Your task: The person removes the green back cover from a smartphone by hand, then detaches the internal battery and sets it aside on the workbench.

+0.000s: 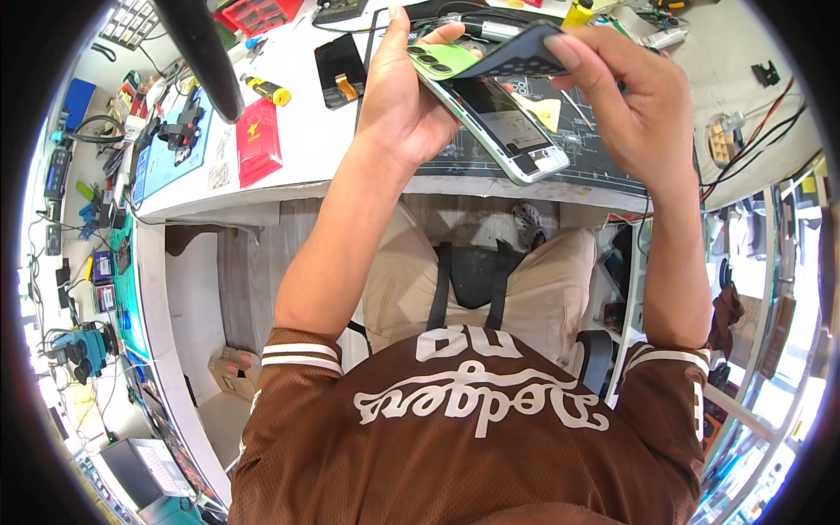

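Observation:
Above the front edge of the bench, my left hand (401,109) grips an opened phone (503,131) by its upper left side, fingers partly hidden behind it. The phone is tilted, with its inner parts showing. Between thumb and fingers, my right hand (639,105) pinches the raised corner of the green back cover (516,57). That cover is bent up from the phone, its dark inner face showing, while its lens end stays close to the phone by my left hand. Just behind the phone lies a yellow triangular piece (544,112), beside a thin metal tool (578,112).
A black mat (612,162) with printed lines lies under my hands. To its left are a dark screen panel (338,66) with an orange ribbon, a red packet (260,144) and a yellow-and-black tool (268,90). A black arm (201,57) hangs over the left side; cables (761,131) run at right.

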Demonstrator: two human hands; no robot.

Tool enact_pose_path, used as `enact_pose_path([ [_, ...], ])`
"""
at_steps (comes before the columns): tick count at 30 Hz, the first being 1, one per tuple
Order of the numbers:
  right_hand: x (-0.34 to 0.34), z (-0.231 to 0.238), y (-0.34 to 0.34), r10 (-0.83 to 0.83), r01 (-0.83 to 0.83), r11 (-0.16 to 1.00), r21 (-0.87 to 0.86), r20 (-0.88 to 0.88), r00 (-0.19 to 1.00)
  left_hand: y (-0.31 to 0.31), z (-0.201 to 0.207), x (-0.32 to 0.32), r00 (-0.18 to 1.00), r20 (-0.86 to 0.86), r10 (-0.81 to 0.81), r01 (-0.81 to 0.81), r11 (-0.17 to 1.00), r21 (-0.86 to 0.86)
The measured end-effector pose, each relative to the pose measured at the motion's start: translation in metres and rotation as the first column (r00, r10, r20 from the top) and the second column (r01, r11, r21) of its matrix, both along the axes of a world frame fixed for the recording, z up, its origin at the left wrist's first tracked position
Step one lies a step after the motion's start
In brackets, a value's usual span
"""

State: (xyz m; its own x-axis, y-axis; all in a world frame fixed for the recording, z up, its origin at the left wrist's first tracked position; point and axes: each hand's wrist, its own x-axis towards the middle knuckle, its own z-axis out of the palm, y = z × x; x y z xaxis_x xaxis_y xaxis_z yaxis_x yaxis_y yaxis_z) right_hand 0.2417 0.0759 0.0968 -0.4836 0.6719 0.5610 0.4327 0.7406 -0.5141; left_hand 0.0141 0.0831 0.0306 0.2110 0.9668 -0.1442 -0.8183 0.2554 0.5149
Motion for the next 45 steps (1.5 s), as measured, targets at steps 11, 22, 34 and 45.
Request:
enact_pose_path([
  [11,-0.007,0.016,-0.006,-0.043,0.035,0.997,0.069,0.124,0.991,-0.011,0.012,0.010,0.987,-0.117,0.111,-0.112,0.994,-0.002],
  [22,-0.041,-0.028,0.018,-0.073,-0.101,0.918,0.385,0.414,0.907,0.007,-0.009,0.022,0.766,-0.394,0.509,-0.426,0.859,0.282],
  [34,-0.041,-0.069,0.024,0.012,-0.095,0.971,0.220,0.350,0.937,-0.014,-0.048,-0.016,0.761,-0.591,0.266,0.031,0.896,0.443],
  [45,-0.046,-0.090,0.027,0.041,-0.104,0.977,0.187,0.315,0.948,-0.010,-0.064,-0.019,0.870,-0.452,0.198,0.034,0.890,0.455],
])
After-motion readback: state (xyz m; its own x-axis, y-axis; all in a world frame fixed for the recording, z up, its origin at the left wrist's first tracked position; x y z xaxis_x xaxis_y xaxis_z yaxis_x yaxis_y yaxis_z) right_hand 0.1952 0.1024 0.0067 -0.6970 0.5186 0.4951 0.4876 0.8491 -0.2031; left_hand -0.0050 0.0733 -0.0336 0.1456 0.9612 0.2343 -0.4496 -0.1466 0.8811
